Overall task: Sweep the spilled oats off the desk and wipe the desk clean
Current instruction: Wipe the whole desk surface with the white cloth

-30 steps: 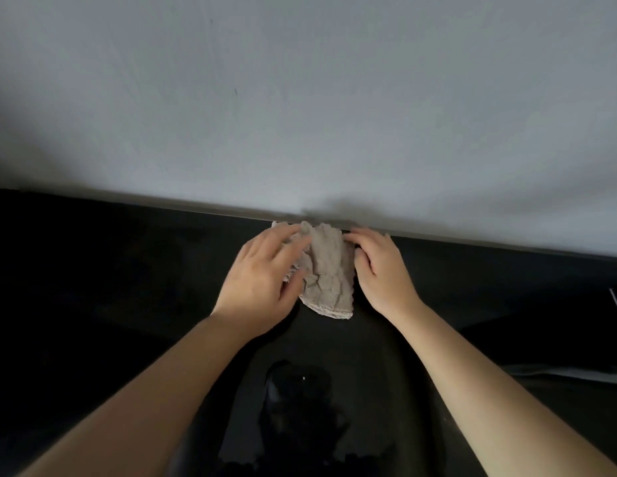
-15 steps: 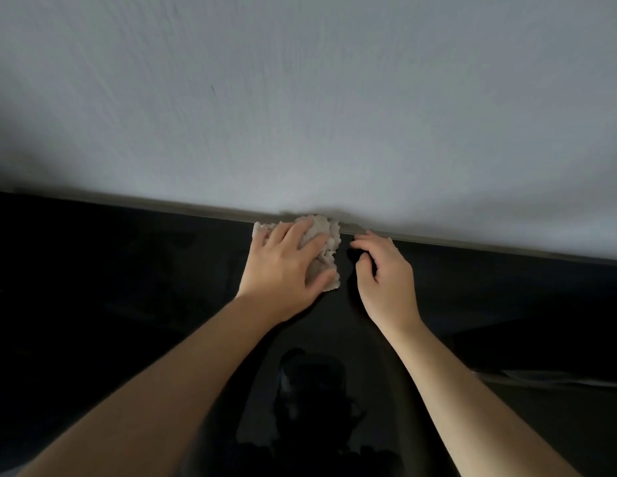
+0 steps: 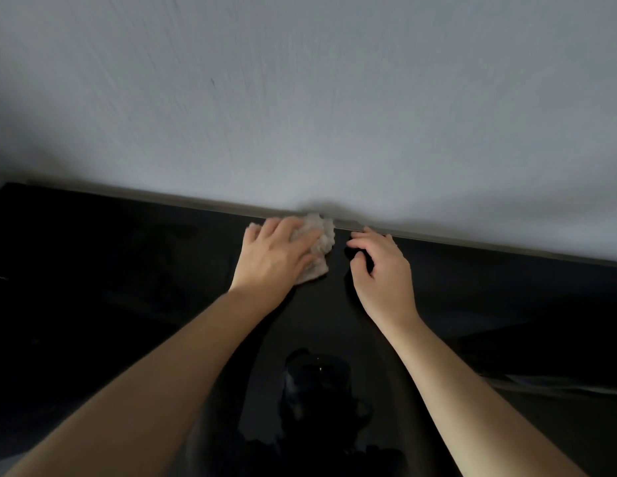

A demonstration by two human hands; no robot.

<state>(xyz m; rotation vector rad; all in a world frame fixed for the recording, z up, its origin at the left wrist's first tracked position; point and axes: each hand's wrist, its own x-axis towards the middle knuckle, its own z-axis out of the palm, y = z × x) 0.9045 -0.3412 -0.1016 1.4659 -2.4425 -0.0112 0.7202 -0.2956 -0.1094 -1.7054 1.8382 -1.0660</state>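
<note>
There's the cloth under the left hand: soft, nubby, crumpled fabric, pale and matt, the weave too blurred to tell. Beneath it the desk is black and high-gloss, smooth as glass, mirroring both forearms. Right behind the grip, a dull grey strip edges the desk. Above that, the wall: matt paint, faintly rough with fine streaks.

Wall: pale grey, textured, one small dark mark. Trim strip: pale, along the wall's foot. Flat pale item: far right, indistinct.
</note>
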